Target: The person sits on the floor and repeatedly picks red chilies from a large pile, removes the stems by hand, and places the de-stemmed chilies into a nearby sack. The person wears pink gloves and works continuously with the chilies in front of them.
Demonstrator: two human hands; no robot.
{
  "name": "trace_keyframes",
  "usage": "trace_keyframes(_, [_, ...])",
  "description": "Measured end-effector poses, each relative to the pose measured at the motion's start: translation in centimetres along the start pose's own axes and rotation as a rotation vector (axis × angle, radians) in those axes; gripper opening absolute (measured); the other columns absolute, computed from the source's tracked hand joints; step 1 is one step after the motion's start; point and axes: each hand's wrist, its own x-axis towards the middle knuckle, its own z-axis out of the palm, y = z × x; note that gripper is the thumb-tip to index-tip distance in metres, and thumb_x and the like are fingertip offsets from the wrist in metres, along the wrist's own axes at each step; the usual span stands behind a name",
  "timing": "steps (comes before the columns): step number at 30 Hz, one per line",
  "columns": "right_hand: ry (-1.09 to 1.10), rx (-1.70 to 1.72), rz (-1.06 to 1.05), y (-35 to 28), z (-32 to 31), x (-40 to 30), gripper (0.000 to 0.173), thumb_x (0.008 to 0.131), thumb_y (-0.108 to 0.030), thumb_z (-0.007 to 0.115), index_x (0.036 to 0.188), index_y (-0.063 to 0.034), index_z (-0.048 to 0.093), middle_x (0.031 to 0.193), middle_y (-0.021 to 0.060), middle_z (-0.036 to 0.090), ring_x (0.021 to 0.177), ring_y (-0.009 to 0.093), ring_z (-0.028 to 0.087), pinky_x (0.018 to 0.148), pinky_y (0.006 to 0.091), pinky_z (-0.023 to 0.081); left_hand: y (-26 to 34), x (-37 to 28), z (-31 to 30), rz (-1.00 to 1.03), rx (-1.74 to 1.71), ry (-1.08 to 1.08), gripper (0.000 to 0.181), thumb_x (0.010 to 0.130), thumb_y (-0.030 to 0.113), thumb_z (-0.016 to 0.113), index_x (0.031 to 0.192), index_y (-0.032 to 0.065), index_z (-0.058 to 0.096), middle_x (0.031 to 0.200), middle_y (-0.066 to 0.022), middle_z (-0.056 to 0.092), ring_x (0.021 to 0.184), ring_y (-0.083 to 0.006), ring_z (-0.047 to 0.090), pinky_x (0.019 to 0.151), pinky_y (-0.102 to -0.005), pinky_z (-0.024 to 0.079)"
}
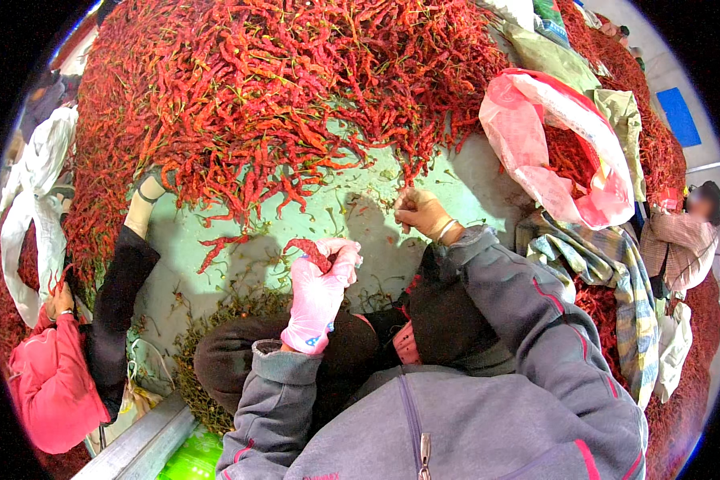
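My left hand (324,282), in a pale pink glove, holds a wrinkled red chili pepper (309,251) in front of my lap. To the right and a little farther out is my bare right hand (423,213), with a white bracelet at the wrist. Its fingers are curled together; whether something small is between them cannot be told. A large heap of red chili peppers (288,78) spreads over the floor beyond both hands. Loose stems (336,213) and a few peppers lie on the pale green floor between the heap and my legs.
A pile of plucked stems (198,360) lies left of my knee. At the right stand an open red-and-white sack (516,144) of chilies and a plaid cloth (627,300). A person in a red jacket (60,384) sits at the left; another person (678,246) is at the far right.
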Motion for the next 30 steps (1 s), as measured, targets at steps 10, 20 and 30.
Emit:
trace_keyframes(10, [0.668,-2.089,-0.187,-7.9,-22.9,-4.5,0.035,0.073,-0.013,0.052,0.107,-0.0094,0.055,0.097,0.0090,0.052,0.083,0.020,0.051,0.069,0.0331,0.042,-0.4,-0.3,0.5,-0.038,-0.083,-0.019,0.009,0.082,0.004,0.057,0.088,-0.0035,0.056,0.074,-0.0074,0.057,0.054,-0.0085,0.048,0.048,-0.0212,0.038])
trace_keyframes(20, [0.058,-1.303,-0.216,3.7,-4.5,5.8,0.018,0.081,-0.021,0.050,0.093,-0.0104,0.058,0.080,0.0117,0.061,0.075,0.030,0.060,0.063,0.0415,0.048,0.4,0.3,0.9,-0.167,0.092,0.045,0.010,0.083,0.007,0.058,0.088,-0.0025,0.057,0.073,-0.0065,0.059,0.056,-0.0093,0.051,0.051,-0.0213,0.041])
trace_keyframes(30, [0.081,-1.337,-0.042,4.9,-3.2,5.4,0.012,0.079,-0.013,0.052,0.089,-0.0104,0.059,0.070,0.0102,0.061,0.068,0.025,0.062,0.059,0.0356,0.047,-0.1,0.7,0.6,-0.198,0.116,0.034,0.013,0.082,0.008,0.058,0.091,-0.0016,0.058,0.073,-0.0021,0.058,0.058,-0.0060,0.048,0.053,-0.0197,0.039])
